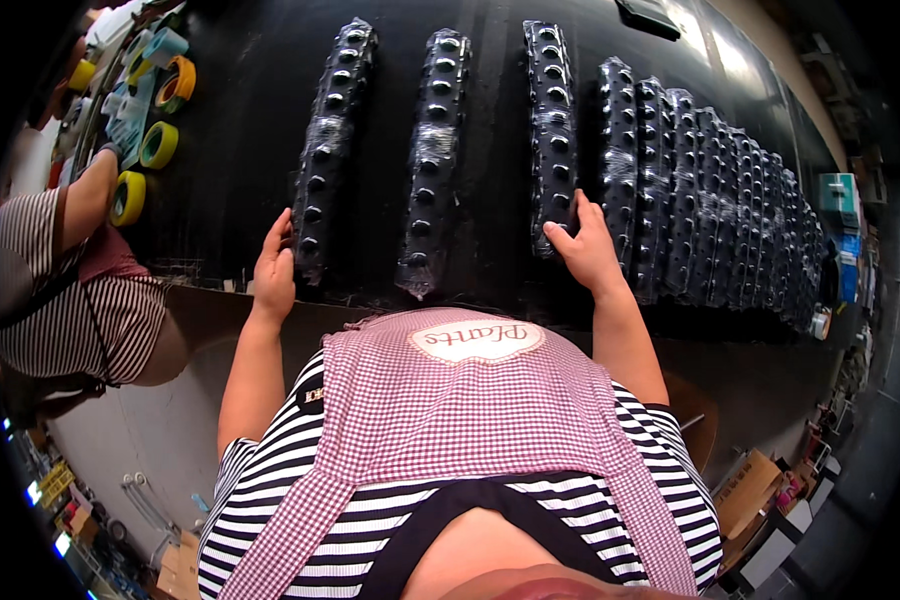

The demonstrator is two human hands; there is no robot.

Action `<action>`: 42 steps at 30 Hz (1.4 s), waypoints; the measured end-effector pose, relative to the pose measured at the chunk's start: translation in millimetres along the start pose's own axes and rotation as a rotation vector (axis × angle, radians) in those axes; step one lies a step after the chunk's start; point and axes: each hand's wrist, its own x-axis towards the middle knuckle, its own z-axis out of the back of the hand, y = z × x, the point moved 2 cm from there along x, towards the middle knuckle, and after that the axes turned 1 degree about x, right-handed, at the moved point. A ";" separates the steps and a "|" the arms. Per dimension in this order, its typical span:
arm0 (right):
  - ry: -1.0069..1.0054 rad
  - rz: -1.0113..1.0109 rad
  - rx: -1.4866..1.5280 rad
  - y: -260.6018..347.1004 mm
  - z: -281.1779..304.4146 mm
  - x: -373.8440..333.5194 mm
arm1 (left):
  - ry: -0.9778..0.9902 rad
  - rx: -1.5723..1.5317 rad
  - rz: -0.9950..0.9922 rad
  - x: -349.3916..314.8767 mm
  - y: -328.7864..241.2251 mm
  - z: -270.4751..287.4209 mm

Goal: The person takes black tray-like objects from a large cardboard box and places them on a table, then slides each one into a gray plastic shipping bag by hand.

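On a black worktable [240, 130] lie three long black studded strips, each wrapped in clear film. My left hand [275, 268] rests flat against the near end of the leftmost strip [332, 140], fingers apart. My right hand [585, 245] grips the near end of the third strip [552, 120], thumb on its left side. The middle strip [430, 150] lies untouched between them.
A tight row of several more wrapped black strips [720, 200] fills the table's right side. Tape rolls in yellow, green and orange [155, 145] lie at the far left, where another person's arm [85, 195] in a striped top reaches. Cardboard boxes [750, 485] stand on the floor.
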 end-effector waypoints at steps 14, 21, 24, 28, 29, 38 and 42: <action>0.169 -0.067 0.567 -12.6 -2.8 5.4 | 0.016 0.027 -0.006 1.6 4.1 4.5; 0.246 -0.191 0.979 -16.0 -5.3 -8.9 | -0.246 0.798 -0.492 0.6 -86.6 -36.6; 0.191 -0.207 1.054 -9.7 -12.1 -29.1 | 0.002 0.611 -0.510 -1.8 -98.8 -78.8; 0.154 -0.257 1.057 -5.1 -20.3 -53.9 | 0.255 0.499 -0.080 -9.2 -76.0 -125.8; 0.152 -0.249 1.039 -8.2 -22.7 -59.0 | 0.313 0.523 -0.011 -6.9 -73.1 -133.5; 0.196 -0.206 1.024 -30.3 -35.0 -74.6 | 0.319 0.540 0.037 -5.6 -64.9 -156.1; 0.197 -0.210 1.021 -38.8 -34.7 -74.5 | 0.346 0.703 -0.031 -8.7 -76.6 -163.7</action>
